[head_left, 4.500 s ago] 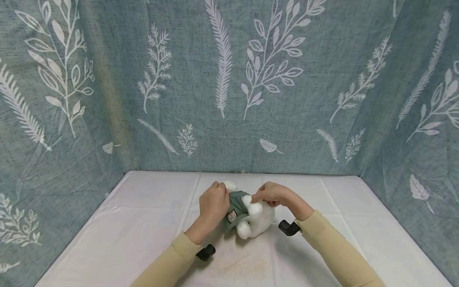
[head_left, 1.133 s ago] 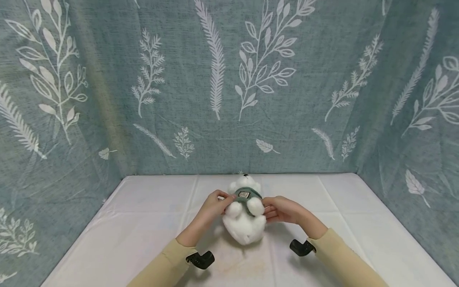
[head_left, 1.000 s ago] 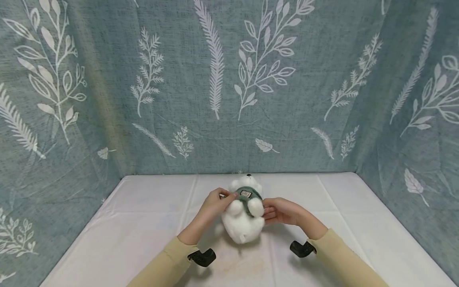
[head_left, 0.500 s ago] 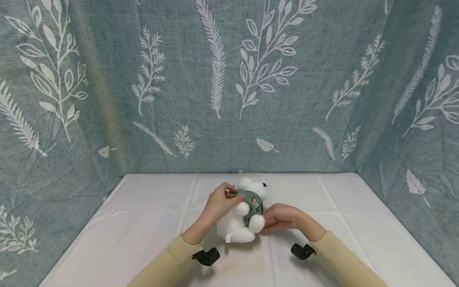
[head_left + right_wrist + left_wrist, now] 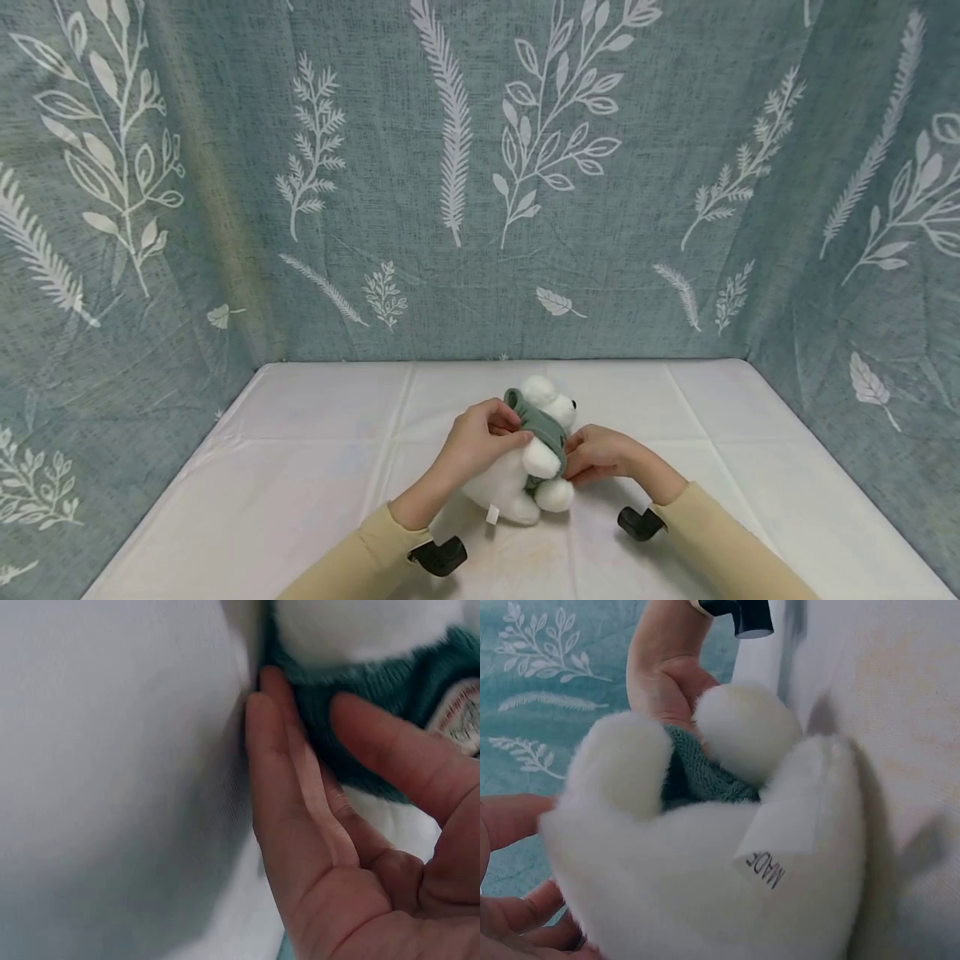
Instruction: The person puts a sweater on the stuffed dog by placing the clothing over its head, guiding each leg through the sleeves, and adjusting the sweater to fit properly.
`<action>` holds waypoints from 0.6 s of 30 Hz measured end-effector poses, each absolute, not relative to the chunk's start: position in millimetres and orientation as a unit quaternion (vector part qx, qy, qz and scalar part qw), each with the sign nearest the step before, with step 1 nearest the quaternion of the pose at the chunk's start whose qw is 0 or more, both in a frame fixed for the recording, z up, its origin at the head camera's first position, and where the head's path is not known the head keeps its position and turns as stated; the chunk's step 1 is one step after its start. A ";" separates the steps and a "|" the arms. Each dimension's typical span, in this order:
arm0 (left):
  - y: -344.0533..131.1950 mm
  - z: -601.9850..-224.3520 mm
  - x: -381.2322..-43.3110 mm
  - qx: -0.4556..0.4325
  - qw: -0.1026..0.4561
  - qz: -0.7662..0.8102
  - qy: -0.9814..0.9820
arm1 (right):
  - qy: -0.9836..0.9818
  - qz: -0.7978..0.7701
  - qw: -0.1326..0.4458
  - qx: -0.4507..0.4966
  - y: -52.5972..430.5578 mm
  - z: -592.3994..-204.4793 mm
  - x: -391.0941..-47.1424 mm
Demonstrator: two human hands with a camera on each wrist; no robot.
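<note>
A white plush bear [image 5: 504, 485] in a green knit sweater [image 5: 546, 429] sits tilted on the table, its black nose toward the right. My left hand [image 5: 480, 437] holds it from the left and behind, thumb and fingers at the sweater's back. In the left wrist view, a white tag [image 5: 780, 840] with printed letters hangs from the bear's rear. On the other side, my right hand [image 5: 603, 454] pinches the sweater's front edge low down. The right wrist view shows the thumb over the knit near a stitched badge [image 5: 461, 712], with the fingers against its underside.
A white cloth covers the table [image 5: 315, 483], with faint brownish stains near the front. Blue-green curtains [image 5: 390, 208] printed with white leaves hang at the back and both sides. Black camera mounts [image 5: 438, 557] stick out from both wrists.
The bear was on its back with its head away from me; it has turned so its nose faces right and has shifted right. My left hand moved right with it, while the right barely moved.
</note>
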State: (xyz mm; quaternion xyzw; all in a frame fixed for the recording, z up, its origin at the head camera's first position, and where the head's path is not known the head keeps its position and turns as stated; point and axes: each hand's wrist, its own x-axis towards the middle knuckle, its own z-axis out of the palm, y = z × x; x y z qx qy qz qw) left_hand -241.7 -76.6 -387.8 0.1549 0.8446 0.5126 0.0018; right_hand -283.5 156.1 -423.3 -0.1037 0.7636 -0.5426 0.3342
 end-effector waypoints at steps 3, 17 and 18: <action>-80.9 -388.3 -241.2 0.157 0.005 0.535 0.830 | 0.773 -0.537 0.322 -0.099 160.7 -418.2 -285.5; -108.7 -416.3 -274.9 0.065 0.057 0.628 0.773 | 0.801 -0.523 0.258 -0.133 170.7 -370.2 -265.3; -109.3 -418.9 -276.8 0.076 0.073 0.626 0.773 | 0.805 -0.519 0.254 -0.133 167.2 -368.1 -261.5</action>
